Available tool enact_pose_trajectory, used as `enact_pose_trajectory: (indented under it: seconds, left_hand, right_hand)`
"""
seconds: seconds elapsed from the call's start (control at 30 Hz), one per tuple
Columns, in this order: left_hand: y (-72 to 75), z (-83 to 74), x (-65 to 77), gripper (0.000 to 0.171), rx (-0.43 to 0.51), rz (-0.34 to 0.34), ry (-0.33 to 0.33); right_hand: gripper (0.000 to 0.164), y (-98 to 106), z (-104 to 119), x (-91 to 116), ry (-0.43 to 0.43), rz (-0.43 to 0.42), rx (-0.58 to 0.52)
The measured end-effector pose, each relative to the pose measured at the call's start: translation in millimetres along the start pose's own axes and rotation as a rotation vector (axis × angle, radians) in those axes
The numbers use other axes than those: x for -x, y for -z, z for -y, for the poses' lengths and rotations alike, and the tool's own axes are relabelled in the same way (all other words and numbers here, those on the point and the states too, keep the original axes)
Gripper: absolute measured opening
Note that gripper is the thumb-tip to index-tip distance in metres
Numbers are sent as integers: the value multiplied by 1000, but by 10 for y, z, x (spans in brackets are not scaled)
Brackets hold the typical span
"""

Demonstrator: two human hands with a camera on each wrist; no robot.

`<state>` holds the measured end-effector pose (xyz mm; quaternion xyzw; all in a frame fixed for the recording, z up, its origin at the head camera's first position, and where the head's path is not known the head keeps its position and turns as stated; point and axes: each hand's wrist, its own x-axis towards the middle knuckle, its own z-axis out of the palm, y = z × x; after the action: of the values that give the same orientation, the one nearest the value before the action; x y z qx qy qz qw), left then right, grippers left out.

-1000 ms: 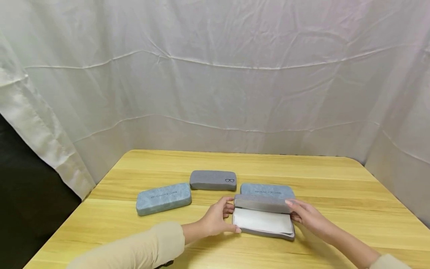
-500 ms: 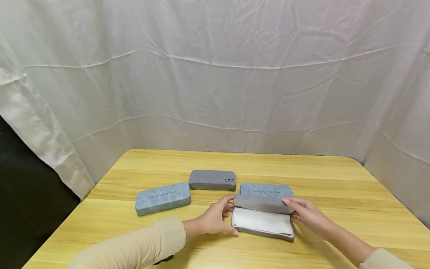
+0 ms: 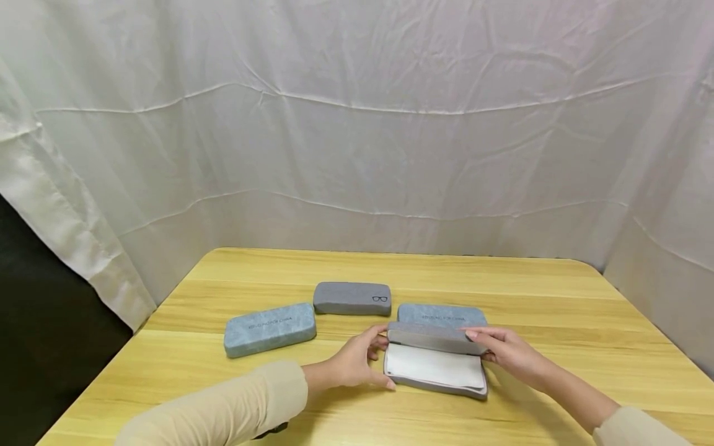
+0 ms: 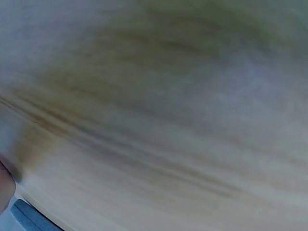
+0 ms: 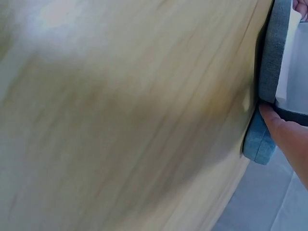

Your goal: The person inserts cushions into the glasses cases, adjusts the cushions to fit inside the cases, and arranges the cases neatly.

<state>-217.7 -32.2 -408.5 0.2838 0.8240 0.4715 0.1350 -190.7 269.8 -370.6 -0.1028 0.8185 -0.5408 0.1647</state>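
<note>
A grey glasses case lies with its lid raised on the right half of the table, a white sheet inside. My right hand pinches the right end of the lid, thumb on its top. At the case's left end, my left hand curves its fingers and thumb around the side, thumb at the front corner. In the right wrist view, a fingertip sits at the hinge end of the case. Only a sliver of the left hand shows in the left wrist view.
Right behind the raised lid lies a closed blue glasses case, partly hidden. A closed grey case with a spectacles print rests farther back, and another blue case to the left. A white curtain hangs behind the wooden table.
My right thumb has slid slightly left along the lid's top edge. The left thumb has drawn back a little at the front corner. The case stays put with its lid raised.
</note>
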Motion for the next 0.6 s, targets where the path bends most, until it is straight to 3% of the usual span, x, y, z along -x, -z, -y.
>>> enact_pose_trajectory:
  seconds: [0.37,0.6]
  left_hand:
    - [-12,-1,-9,92,0,-2,15]
    - [4,18,-14,91,-17,-3,17]
  right_hand:
    - [55,30,32,-11,12,104,-13]
    - [48,39,59,-1,114,166,51]
